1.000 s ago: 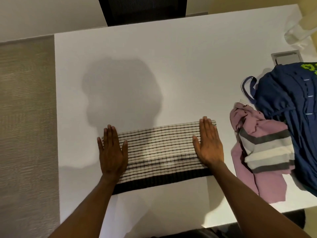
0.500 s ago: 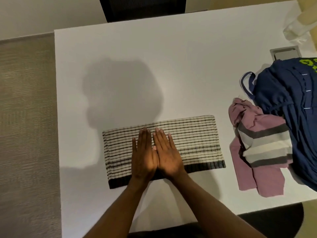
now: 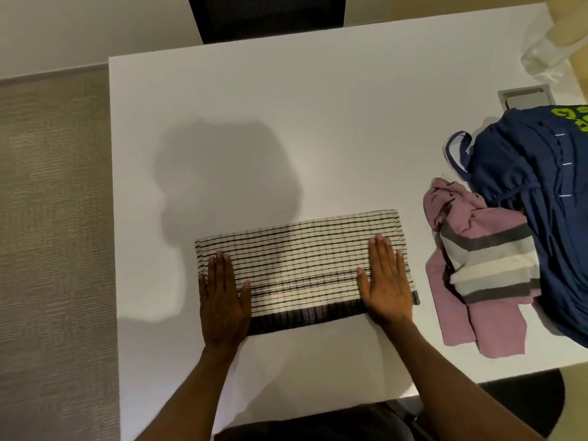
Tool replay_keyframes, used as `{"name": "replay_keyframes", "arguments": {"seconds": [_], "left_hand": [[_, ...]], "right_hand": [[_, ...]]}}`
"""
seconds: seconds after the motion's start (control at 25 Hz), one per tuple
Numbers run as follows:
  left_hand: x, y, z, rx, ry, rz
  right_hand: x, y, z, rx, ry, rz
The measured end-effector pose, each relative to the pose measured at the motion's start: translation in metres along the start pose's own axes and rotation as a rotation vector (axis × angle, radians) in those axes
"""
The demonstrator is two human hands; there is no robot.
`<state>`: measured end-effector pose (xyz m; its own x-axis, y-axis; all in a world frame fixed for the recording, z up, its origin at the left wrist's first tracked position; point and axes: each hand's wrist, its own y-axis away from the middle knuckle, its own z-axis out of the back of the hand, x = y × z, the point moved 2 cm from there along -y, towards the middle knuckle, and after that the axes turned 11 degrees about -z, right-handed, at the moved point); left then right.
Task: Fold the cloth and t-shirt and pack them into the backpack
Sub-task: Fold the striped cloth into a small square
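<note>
cloth (image 3: 305, 268): striped one, already folded into a long flat band, lying on the white bench (image 3: 286, 122) pretty much dead centre near the front edge. I'll use it as the landmark for everything else.
left hand (image 3: 222, 300): flat on the cloth's left end, palm down, fingers straight and together, not gripping anything.
right hand (image 3: 386, 284): same deal on the cloth's right end, open palm pressing down, nothing pinched.
t-shirt (image 3: 486, 268): pink with grey and white stripes, just right of the cloth, not touching it. Crumpled heap, so not folded yet.
backpack (image 3: 541, 202): navy, further right of the cloth, behind and beside the t-shirt, which leans on it. Can't tell if it's unzipped.
progress: I'd say maybe a third in. The cloth is partly folded and probably wants another fold across, the t-shirt hasn't been touched, and nothing's packed.
</note>
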<state>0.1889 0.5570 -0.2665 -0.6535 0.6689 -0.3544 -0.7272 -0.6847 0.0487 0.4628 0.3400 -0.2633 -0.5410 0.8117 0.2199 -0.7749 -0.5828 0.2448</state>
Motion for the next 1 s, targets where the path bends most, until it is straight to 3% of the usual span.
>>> {"name": "replay_keyframes", "arguments": {"seconds": [0.32,0.72,1.0], "left_hand": [[0.007,-0.008,0.010,0.081,-0.020,0.011],[0.024,-0.067,0.055,0.135,-0.004,-0.096],[0.040,-0.106,0.058,0.141,-0.166,-0.150]], "right_hand": [[-0.005,-0.007,0.015,0.059,0.030,0.004],[0.025,-0.064,0.063,0.037,0.122,0.112],[0.017,-0.115,0.079,0.078,0.132,0.117]]}}
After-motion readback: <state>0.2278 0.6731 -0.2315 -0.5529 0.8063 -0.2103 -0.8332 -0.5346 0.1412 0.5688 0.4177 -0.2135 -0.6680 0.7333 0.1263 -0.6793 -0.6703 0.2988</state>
